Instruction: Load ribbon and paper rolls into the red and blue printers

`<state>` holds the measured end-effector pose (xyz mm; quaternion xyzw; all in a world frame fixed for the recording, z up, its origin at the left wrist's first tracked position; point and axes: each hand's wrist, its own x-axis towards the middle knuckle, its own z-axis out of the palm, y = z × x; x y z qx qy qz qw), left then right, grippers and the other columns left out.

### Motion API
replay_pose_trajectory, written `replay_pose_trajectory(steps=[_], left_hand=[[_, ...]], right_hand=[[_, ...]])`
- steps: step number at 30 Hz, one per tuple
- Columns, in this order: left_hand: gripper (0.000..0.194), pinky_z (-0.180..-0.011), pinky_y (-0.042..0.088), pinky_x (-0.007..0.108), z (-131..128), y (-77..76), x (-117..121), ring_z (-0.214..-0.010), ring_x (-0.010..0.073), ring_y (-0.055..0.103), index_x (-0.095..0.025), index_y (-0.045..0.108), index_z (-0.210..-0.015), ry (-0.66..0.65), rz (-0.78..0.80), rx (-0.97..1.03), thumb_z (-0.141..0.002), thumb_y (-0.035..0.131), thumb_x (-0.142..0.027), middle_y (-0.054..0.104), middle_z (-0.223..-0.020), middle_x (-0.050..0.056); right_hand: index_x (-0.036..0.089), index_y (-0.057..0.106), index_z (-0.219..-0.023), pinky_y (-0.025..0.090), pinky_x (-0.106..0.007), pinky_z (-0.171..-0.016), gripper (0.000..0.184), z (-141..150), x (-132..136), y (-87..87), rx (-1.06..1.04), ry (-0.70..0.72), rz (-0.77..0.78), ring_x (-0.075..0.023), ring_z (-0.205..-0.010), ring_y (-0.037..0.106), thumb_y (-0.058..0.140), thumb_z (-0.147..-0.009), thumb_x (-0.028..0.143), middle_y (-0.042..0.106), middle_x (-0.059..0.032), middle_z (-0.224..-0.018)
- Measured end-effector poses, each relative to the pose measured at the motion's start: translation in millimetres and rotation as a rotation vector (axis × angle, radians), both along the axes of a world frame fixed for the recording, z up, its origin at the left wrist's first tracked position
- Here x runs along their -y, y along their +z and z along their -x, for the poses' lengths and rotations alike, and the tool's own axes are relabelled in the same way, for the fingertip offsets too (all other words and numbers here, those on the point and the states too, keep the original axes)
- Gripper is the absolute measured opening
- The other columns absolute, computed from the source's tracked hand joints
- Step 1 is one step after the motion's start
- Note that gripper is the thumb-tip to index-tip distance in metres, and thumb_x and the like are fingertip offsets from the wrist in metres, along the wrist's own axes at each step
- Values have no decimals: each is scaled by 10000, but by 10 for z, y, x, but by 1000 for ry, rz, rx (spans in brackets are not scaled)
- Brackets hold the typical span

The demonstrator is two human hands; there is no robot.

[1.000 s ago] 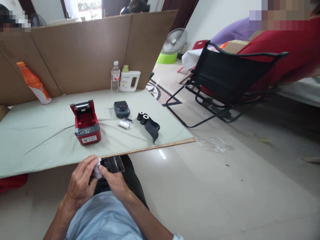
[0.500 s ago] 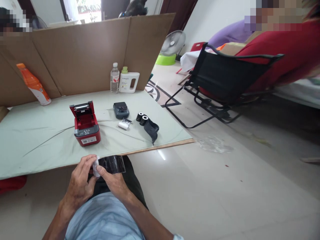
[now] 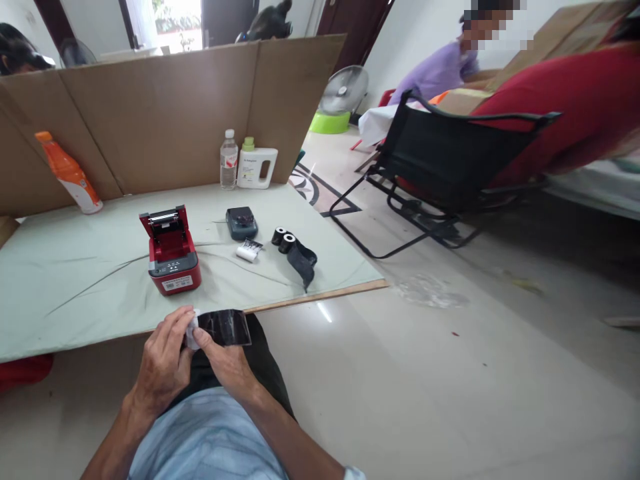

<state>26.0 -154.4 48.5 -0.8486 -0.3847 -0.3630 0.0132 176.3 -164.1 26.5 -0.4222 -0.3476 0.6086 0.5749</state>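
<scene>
Just below the table's front edge, a small paper roll (image 3: 193,335) sits between both hands, white with a dark printed strip (image 3: 224,328) hanging out to the right. My left hand (image 3: 164,357) wraps its fingers round the roll's left side. With the thumb on its right side, my right hand (image 3: 229,365) grips the same roll; its other fingers are hidden behind the strip. Beyond the hands, a red receipt printer (image 3: 175,267) stands on the table with its lid raised.
On the table (image 3: 100,267) are a dark small printer (image 3: 241,223), a loose white roll (image 3: 247,251) and two black rolls (image 3: 283,240). Bottles (image 3: 229,163) stand by the cardboard screen (image 3: 190,113). Right of the table is a black folding chair (image 3: 450,153); people sit beyond.
Both hands stay on the paper roll, with only a slight shift of the left fingers. The view has tilted slightly, and the person in purple has come further into sight.
</scene>
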Motion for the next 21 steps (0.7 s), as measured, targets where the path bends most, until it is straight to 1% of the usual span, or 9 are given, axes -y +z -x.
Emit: replay_pose_trajectory(steps=[4, 9, 13, 15, 18, 21], left_hand=[[543, -1015, 607, 398, -13, 28, -10, -1243, 269, 684, -159, 498, -1478, 14, -37, -31, -953, 556, -35, 686, -1337, 195], [539, -981, 605, 436, -41, 102, -1, -1224, 303, 682, -126, 534, -1428, 37, -106, -160, -909, 529, 19, 699, -1301, 199], [529, -907, 623, 469, -74, 79, 1, -1129, 327, 703, -120, 560, -1385, 117, -118, -213, -880, 502, 27, 696, -1282, 208], [535, -907, 626, 468, -69, 61, -10, -1114, 321, 702, -128, 553, -1388, 120, -109, -191, -878, 500, 22, 692, -1277, 206], [553, -977, 613, 451, -21, 65, -44, -1177, 302, 685, -157, 540, -1391, 59, -50, -120, -867, 511, 17, 681, -1296, 190], [576, -1026, 597, 436, 53, 96, -94, -1220, 285, 671, -166, 538, -1370, 2, 33, -59, -828, 520, 25, 673, -1303, 179]], right_hand=[[158, 786, -1121, 572, -444, -1034, 620, -15, -19, 42, 43, 20, 39, -308, -1124, 735, 832, -755, 656, 800, -108, -1135], [147, 796, -1072, 593, -415, -970, 610, -2, -34, 91, 105, 41, 47, -293, -1064, 732, 788, -783, 684, 796, -105, -1062], [159, 798, -1027, 594, -388, -930, 550, 57, -57, 71, 106, 25, 37, -269, -1009, 725, 783, -803, 661, 792, -79, -1002], [160, 796, -1010, 588, -392, -936, 546, 79, -79, 40, 99, 7, 50, -268, -1006, 724, 795, -788, 658, 791, -78, -996], [160, 794, -1007, 582, -412, -958, 581, 94, -121, -15, 28, 24, 106, -281, -1032, 728, 855, -718, 659, 790, -90, -1022], [170, 783, -1044, 600, -436, -927, 637, 108, -165, -52, -191, 113, 139, -273, -975, 748, 908, -652, 657, 788, -78, -998]])
